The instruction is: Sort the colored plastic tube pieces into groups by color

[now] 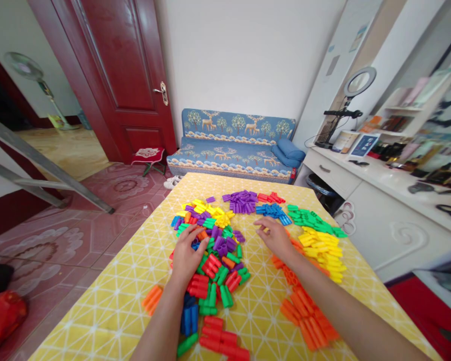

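Observation:
My left hand [188, 250] rests on a mixed pile of small plastic tube-shaped pieces [221, 245] in red, green, purple, orange, blue and yellow. Its thumb and fingers are apart, with an orange and a blue piece near the fingertips. To the right, my right hand [274, 235] hovers just below a pile of blue pieces [272, 211], fingers slightly bent and apart, nothing visible in them. Around that hand lie single-colour piles: purple pieces [242, 201], red pieces [272, 197], green pieces [311, 220], yellow pieces [325, 253] and orange pieces [310, 316], partly under my right forearm.
The table [120, 296] has a yellow patterned cloth. Beyond it stands a blue sofa [229, 148], with a small stool [148, 156] to its left. A white dresser [379, 200] with cosmetics and a ring light [360, 82] stands on the right. A metal ladder [52, 175] is at left.

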`<state>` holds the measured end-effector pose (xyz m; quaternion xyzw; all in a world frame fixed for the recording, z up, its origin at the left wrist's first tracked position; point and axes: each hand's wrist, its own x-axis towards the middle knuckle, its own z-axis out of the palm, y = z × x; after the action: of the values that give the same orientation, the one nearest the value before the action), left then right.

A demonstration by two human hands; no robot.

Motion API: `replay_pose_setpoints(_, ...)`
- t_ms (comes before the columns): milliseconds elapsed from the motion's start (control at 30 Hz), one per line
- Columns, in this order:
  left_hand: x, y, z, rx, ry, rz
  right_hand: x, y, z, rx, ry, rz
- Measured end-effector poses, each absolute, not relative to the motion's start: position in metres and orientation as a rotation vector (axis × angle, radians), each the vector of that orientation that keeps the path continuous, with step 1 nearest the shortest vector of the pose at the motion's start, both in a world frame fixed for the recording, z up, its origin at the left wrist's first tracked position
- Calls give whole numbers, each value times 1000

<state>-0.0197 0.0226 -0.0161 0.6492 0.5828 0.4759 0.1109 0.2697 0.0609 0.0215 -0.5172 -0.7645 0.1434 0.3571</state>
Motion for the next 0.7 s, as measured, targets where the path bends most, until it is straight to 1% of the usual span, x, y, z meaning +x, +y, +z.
replay_pose_setpoints(67,-20,23,-16,1903,1706,1402,235,73,20,-1283,-2016,417)
replay_pose_setpoints(200,-19,23,-15,1905,1700,1402,187,92,17,-1203,-2183,401)
replay_pose_setpoints(333,-19,22,-15,1911,1710,1411,167,102,14,-1233,-2264,420)
replay_pose_setpoints(467,-19,22,-15,1911,1703,1414,163,102,16,-1236,-2141,432)
replay_pose_setpoints(567,-19,21,-14,1900,1700,1422,162,89,24,-1182,-1879,604)
replay_pose_setpoints(700,-18,20,-12,1902,1680,1433,158,52,36,-1067,-1521,1032)
